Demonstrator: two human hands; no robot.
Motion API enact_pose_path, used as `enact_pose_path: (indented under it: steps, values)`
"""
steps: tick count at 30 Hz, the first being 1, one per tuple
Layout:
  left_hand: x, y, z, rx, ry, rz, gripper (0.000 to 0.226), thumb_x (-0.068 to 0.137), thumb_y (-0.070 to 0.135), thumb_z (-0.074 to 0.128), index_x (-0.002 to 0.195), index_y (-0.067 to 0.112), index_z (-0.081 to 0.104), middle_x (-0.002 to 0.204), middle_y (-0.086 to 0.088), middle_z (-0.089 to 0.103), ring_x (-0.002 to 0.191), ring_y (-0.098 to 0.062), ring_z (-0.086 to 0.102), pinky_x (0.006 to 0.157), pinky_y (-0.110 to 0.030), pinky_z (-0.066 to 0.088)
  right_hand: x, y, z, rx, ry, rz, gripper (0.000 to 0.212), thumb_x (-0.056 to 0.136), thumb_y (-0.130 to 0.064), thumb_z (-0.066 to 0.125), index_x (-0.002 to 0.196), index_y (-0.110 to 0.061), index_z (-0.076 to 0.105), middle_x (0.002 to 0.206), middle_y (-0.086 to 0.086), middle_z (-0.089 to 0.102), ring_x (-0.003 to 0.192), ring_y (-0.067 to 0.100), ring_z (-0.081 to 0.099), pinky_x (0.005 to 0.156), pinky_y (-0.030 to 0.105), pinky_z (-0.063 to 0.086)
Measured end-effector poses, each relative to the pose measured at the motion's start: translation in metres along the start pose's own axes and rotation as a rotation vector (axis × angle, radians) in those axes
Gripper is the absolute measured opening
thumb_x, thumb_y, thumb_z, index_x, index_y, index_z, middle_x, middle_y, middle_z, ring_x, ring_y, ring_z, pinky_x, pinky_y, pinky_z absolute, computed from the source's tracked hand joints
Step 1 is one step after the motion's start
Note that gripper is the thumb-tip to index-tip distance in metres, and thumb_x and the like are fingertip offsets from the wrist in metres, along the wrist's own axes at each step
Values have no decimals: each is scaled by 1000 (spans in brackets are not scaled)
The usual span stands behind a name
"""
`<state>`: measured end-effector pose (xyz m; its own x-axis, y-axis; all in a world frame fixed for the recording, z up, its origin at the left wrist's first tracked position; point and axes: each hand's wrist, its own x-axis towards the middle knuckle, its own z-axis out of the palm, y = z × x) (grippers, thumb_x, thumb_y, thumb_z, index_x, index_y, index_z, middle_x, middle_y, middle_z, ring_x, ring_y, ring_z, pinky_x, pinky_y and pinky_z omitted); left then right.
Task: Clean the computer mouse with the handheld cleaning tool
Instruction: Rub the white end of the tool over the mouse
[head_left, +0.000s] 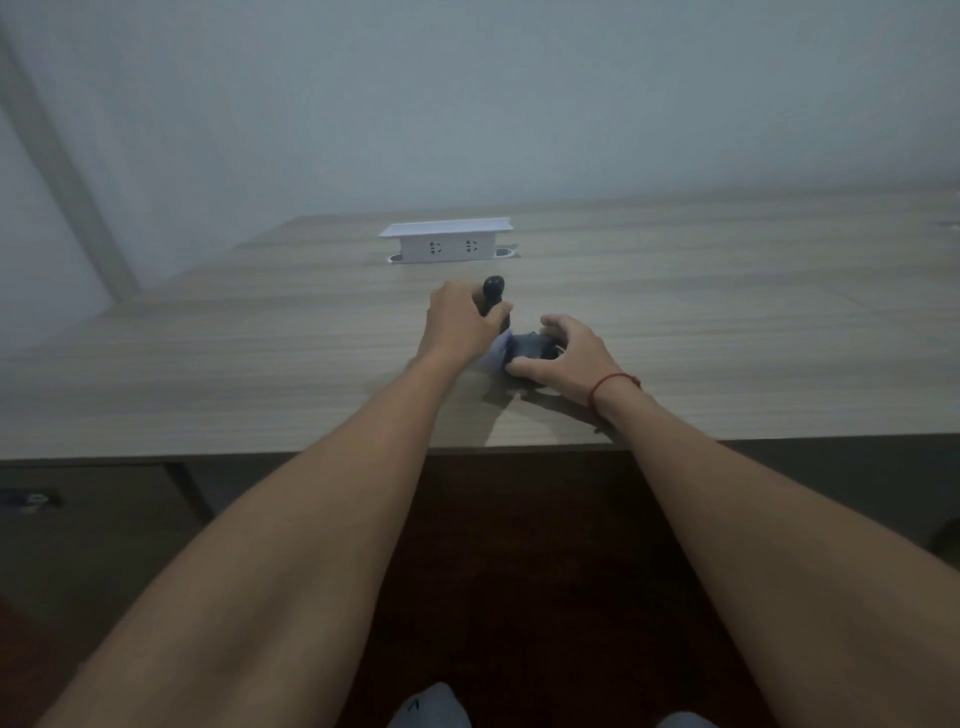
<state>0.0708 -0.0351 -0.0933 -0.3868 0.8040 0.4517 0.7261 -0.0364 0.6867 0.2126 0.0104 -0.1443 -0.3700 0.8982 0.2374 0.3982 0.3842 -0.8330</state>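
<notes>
You find no readable text, label, brand or number anywhere here. The white socket box (445, 241) at twelve o'clock on the bench (727, 312) shows only blank plug holes, no lettering.

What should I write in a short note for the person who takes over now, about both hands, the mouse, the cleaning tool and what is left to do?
Left hand: closed around the dark handle of the cleaning tool, its pale head lowered against the mouse.
Right hand: holds the dark computer mouse steady on the wooden desk, fingers on its sides.
Behind them stands a white socket box, untouched.
Done: both things are in hand and the tool meets the left side of the mouse.
Left: how much is already cleaned cannot be told; probably wipe the remaining surfaces, then put both down.
</notes>
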Motion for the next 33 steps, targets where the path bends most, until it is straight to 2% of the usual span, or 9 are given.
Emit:
enact_pose_path:
  steps: [4, 10, 13, 15, 18, 21, 25, 30, 33]
  values:
    - [-3, 10, -3, -257, 85, -56, 23, 83, 22, 74, 96, 3, 74, 90, -8, 74, 82, -17, 68, 79, -29, 56, 2, -5, -1, -9, -5, -9, 92, 62, -43, 82, 139, -17, 39, 139, 4, 48, 121, 20, 49, 100, 39, 46]
    - [-3, -10, 0, -5, 17, -79, 21, 86, 22, 71, 94, 3, 71, 91, -9, 70, 84, -20, 66, 76, -29, 50, 2, -5, -1, 1, -20, -19, 91, 64, -41, 80, 141, -17, 37, 141, 4, 47, 125, 21, 47, 101, 40, 46]
    - [1, 4, -2, -164, 163, -48, 23, 88, 24, 68, 91, 2, 73, 82, -4, 69, 77, -16, 64, 71, -24, 47, 3, -6, -2, -1, -25, -27, 91, 64, -42, 80, 140, -17, 38, 141, 3, 47, 123, 19, 47, 102, 39, 45]
    - [2, 14, 1, -228, 146, -47, 23, 88, 24, 68, 91, 2, 73, 83, -4, 70, 78, -17, 66, 72, -26, 51, 3, -6, -2, 0, -31, -41, 87, 65, -40, 80, 139, -17, 39, 140, 4, 47, 123, 19, 47, 100, 36, 45]
    - [7, 5, 12, -66, 29, -51, 23, 87, 25, 68, 86, 2, 72, 87, -12, 73, 81, -25, 69, 75, -35, 56, 2, -5, -2, 5, -34, -51, 87, 67, -38, 79, 140, -17, 37, 140, 5, 47, 123, 20, 47, 100, 36, 46]
    - [14, 0, 10, 48, 33, -52, 22, 87, 26, 68, 83, 5, 70, 87, -12, 71, 81, -27, 67, 73, -32, 51, 2, -5, -2, 43, -51, -27, 93, 66, -36, 80, 143, -16, 32, 144, 5, 44, 125, 21, 46, 100, 40, 46]
    - [12, 18, 7, -115, 40, 20, 22, 86, 23, 70, 91, 2, 74, 88, -10, 74, 81, -20, 68, 76, -29, 54, 3, -5, -4, 46, -46, -30, 93, 66, -35, 81, 143, -18, 31, 143, 6, 45, 127, 24, 46, 101, 40, 45]
    - [11, -2, 9, 62, 2, -63, 21, 83, 25, 73, 89, 6, 71, 88, -8, 71, 83, -25, 68, 81, -39, 57, 1, -4, -1, 51, -41, -7, 101, 62, -41, 80, 145, -22, 26, 144, 3, 44, 125, 22, 47, 99, 42, 47]
    - [12, -3, 3, 31, 11, -14, 22, 84, 26, 72, 84, 4, 71, 84, -12, 71, 79, -25, 66, 75, -35, 54, 2, -5, -2, 54, -52, 0, 101, 63, -40, 80, 146, -21, 26, 144, 4, 44, 126, 23, 46, 100, 42, 46]
